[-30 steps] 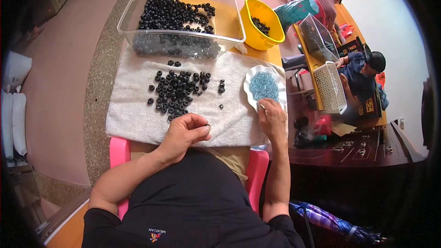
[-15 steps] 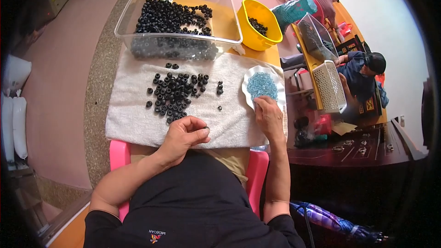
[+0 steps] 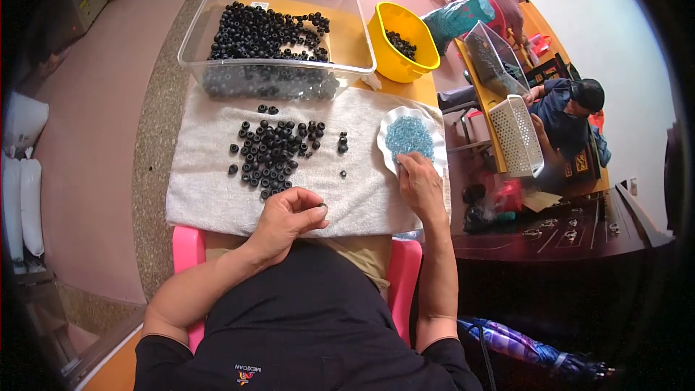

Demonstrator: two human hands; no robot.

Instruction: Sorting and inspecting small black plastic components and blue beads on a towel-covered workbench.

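Near the towel's front edge, my left hand [image 3: 288, 223] pinches a small black bead [image 3: 323, 205] between thumb and forefinger; only a bit of it shows. My right hand [image 3: 420, 182] reaches over the near edge of a white scalloped dish [image 3: 383, 146], fingertips together at the tiny pale-blue pieces [image 3: 410, 135] heaped in it. Whether those fingers hold a piece is hidden. A loose pile of round black beads with holes [image 3: 271, 148] lies beyond my left hand. Between pile and dish sit several stray beads [image 3: 343, 145] and one small dark piece [image 3: 343, 173].
A white towel [image 3: 210, 195] covers the table's near part. Behind it stand a clear plastic bin [image 3: 347, 72] of black beads and a yellow tub [image 3: 405, 72] holding more. At right, two people work at another table with a perforated white basket [image 3: 515, 137].
The whole view has shifted slightly. Both hands keep nearly the same pose, the left pinching the bead and the right with its fingertips at the dish.
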